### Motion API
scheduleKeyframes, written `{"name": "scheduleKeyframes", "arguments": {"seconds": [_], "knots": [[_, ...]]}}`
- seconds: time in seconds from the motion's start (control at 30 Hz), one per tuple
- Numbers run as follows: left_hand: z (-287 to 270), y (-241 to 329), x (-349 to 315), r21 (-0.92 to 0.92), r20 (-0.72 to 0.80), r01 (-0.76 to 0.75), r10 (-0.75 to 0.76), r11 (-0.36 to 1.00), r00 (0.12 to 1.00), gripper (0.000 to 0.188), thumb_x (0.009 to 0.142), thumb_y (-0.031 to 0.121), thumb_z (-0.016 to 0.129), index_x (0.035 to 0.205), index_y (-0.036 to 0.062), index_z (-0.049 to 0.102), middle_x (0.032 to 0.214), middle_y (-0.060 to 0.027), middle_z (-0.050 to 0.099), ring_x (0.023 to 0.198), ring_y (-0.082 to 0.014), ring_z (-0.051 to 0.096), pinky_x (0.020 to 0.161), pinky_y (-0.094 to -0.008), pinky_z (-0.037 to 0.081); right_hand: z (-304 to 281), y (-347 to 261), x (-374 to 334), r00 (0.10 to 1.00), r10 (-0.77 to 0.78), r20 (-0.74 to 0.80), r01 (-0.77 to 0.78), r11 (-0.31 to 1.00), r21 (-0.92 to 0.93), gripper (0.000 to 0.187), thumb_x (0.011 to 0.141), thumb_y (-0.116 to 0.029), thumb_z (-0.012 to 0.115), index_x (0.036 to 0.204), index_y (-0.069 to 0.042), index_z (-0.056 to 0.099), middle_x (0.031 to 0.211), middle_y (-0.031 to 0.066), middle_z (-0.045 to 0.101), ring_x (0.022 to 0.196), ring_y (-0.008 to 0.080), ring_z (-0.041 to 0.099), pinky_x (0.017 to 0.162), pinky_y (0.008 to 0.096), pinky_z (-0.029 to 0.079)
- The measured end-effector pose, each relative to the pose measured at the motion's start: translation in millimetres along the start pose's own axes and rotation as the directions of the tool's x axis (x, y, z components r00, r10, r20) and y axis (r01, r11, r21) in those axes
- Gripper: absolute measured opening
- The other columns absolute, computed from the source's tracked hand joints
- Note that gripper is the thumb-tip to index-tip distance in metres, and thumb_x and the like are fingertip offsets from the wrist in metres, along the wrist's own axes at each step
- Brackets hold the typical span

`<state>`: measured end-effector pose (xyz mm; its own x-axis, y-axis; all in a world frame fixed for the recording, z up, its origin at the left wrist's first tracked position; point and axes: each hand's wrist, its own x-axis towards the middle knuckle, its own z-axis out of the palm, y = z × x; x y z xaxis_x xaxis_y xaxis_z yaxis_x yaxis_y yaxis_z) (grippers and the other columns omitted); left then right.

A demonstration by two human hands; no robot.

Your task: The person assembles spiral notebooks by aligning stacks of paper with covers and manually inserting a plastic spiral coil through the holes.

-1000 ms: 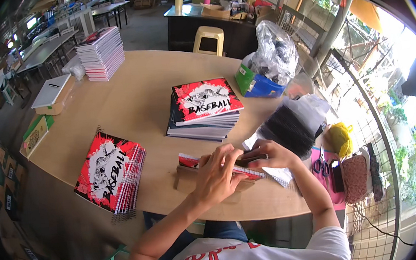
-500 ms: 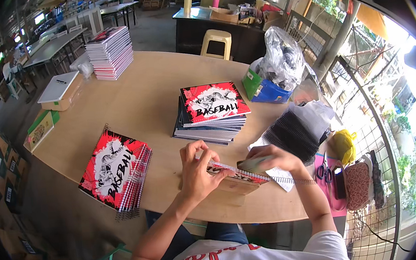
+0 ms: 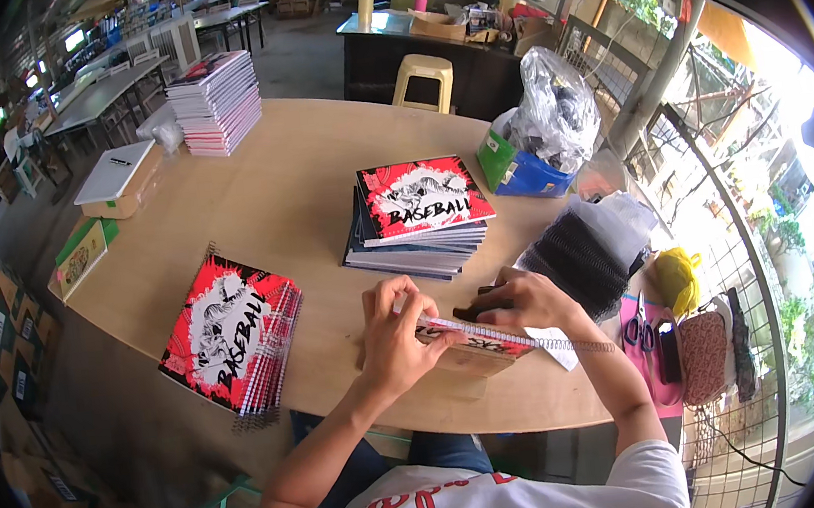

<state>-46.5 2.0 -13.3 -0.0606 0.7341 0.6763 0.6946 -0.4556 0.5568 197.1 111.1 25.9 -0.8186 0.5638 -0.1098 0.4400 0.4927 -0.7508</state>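
Observation:
A notebook with a red and white cover (image 3: 489,337) stands on its edge, spine up, near the front of the table. A spiral coil (image 3: 577,344) runs along its spine, and a loose length sticks out past the right end. My left hand (image 3: 397,328) pinches the notebook's left end between thumb and fingers. Above the spine, beside its far side, my right hand (image 3: 532,298) is closed round a small dark piece (image 3: 476,309), mostly hidden by the fingers. Left of my hands lie several spiral-bound notebooks (image 3: 229,335). Beyond them is a stack of unbound books (image 3: 426,198).
Black spiral coils (image 3: 579,255) lie right of my hands, with scissors (image 3: 641,324) and a yellow bundle (image 3: 679,282) farther right. A blue and green box (image 3: 521,169) holds plastic bags. A tall book stack (image 3: 216,106) stands far left; wire mesh (image 3: 718,224) borders the right.
My right hand has shifted slightly along the spine, and its fingers are more curled, showing the dark piece at another angle. My left hand keeps its hold on the notebook. The view has shifted slightly.

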Motion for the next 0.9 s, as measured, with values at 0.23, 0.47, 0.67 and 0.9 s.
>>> {"name": "scheduleKeyframes", "arguments": {"seconds": [0.23,0.47,0.67,0.9], "knots": [[4,-2,3,-0.023,-0.022,-0.013,0.012,1.0,1.0,0.055,0.062,0.043,0.092,0.09,0.0089,0.06,0.112,-0.0116,0.05,0.103,-0.032,0.046,0.087,-0.0453,0.042,-2,-22,12,0.995,0.083,-0.052,-0.097,0.894,-0.437,0.06,0.086,-0.045,0.065,0.118,0.007,0.069,0.12,0.0238,0.067,0.097,0.0318,0.067,0.092,0.04,0.05],[5,-6,3,-0.119,-0.009,-0.026,0.025,0.993,1.0,0.078,0.063,0.041,0.092,0.12,0.0067,0.052,0.119,-0.0171,0.049,0.112,-0.0362,0.048,0.095,-0.0485,0.043,7,22,17,0.984,-0.088,-0.157,0.159,0.838,0.522,0.057,0.091,-0.047,0.063,0.118,0.003,0.071,0.108,0.0239,0.069,0.1,0.0332,0.064,0.093,0.0405,0.048],[3,-8,2,-0.122,-0.018,-0.041,0.039,0.992,0.999,0.084,0.063,0.04,0.093,0.128,0.006,0.05,0.121,-0.0181,0.049,0.115,-0.0368,0.049,0.096,-0.0488,0.044,4,5,30,1.0,-0.004,0.031,-0.002,0.982,0.187,0.062,0.088,-0.051,0.064,0.119,0.003,0.07,0.109,0.0214,0.07,0.106,0.0312,0.064,0.093,0.0393,0.049],[7,-11,0,-0.126,-0.018,-0.031,0.029,0.992,0.999,0.088,0.064,0.043,0.091,0.132,0.0055,0.048,0.125,-0.0187,0.048,0.116,-0.0366,0.049,0.096,-0.047,0.045,15,24,43,0.985,-0.008,-0.17,0.095,0.855,0.51,0.057,0.088,-0.049,0.061,0.114,0.0,0.073,0.112,0.025,0.067,0.101,0.0334,0.064,0.092,0.0406,0.049]]}}
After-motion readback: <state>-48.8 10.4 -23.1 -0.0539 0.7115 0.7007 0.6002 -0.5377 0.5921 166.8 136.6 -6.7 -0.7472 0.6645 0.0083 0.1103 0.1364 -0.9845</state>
